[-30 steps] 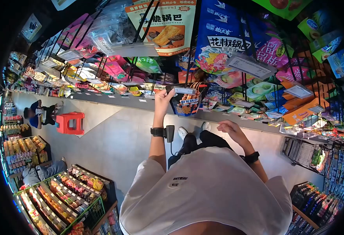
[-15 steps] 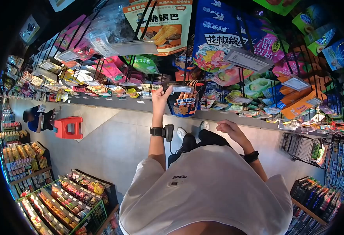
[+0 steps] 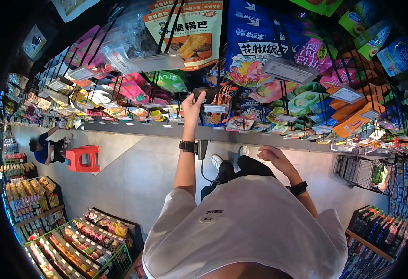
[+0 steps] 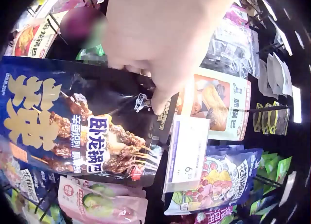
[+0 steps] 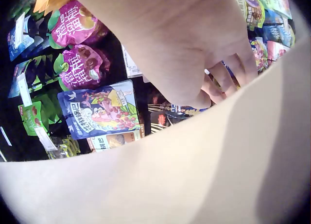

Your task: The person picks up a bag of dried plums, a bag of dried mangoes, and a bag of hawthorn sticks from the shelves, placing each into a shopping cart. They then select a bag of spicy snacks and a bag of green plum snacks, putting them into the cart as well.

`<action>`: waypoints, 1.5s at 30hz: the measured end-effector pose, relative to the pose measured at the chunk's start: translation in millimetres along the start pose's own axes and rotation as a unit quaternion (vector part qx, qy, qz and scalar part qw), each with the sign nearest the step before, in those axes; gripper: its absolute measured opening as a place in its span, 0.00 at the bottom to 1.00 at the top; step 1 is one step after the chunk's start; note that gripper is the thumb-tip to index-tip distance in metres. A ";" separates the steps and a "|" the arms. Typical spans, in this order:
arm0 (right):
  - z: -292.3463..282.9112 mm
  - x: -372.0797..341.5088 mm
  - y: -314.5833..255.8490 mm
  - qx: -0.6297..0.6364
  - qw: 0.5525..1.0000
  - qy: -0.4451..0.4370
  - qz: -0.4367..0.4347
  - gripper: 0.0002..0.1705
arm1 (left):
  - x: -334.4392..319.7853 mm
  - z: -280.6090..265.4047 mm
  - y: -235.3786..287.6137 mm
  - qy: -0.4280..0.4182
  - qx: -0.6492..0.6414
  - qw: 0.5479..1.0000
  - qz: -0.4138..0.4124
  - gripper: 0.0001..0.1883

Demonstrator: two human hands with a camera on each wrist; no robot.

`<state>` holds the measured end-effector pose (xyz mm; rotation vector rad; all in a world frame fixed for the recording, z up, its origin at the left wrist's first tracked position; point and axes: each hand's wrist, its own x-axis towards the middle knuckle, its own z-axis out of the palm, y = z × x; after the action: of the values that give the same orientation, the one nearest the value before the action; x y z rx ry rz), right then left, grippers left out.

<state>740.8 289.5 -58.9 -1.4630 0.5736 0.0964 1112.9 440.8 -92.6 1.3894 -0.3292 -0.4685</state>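
The left hand (image 3: 192,108) pinches the top edge of a dark snack pouch (image 3: 220,94) at the rack, beside a price tag (image 3: 215,109). In the left wrist view the left hand (image 4: 155,44) has its thumb over the pouch's (image 4: 92,122) black top; skewers are printed on its front, and a price label (image 4: 187,153) stands beside it. Low in front of the shelf, the right hand (image 3: 275,156) hangs loosely curled and holds nothing. The right wrist view shows that hand's palm (image 5: 189,63) and bent fingers, with pouches behind.
A large blue pouch (image 3: 259,46) and a cream pouch (image 3: 190,35) hang above. To the left stand a red stool (image 3: 82,158) and a crouching person (image 3: 43,149). A shopping cart (image 3: 359,172) is at right, and a shelf of packets (image 3: 81,242) at lower left.
The left hand has risen slightly with the pouch's top, which now sits higher, above and behind the price tag. The right hand has hardly moved.
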 end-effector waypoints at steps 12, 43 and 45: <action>-1.9 -96.7 31.6 0.027 0.982 0.166 0.087 0.22 | 71.0 20.1 -35.3 -0.020 -0.061 0.996 0.068 0.09; -183.2 -478.4 279.6 0.190 0.890 0.413 -0.037 0.16 | -264.9 388.4 -83.7 -0.350 0.130 0.926 -0.058 0.15; -200.8 -498.1 270.6 0.213 0.865 0.451 -0.058 0.16 | -280.9 452.7 -70.4 -0.407 0.167 0.896 -0.052 0.15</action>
<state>140.8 272.2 -94.4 -1.0350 1.1705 -0.8100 640.9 184.6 -76.1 1.4878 -1.0615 -1.1246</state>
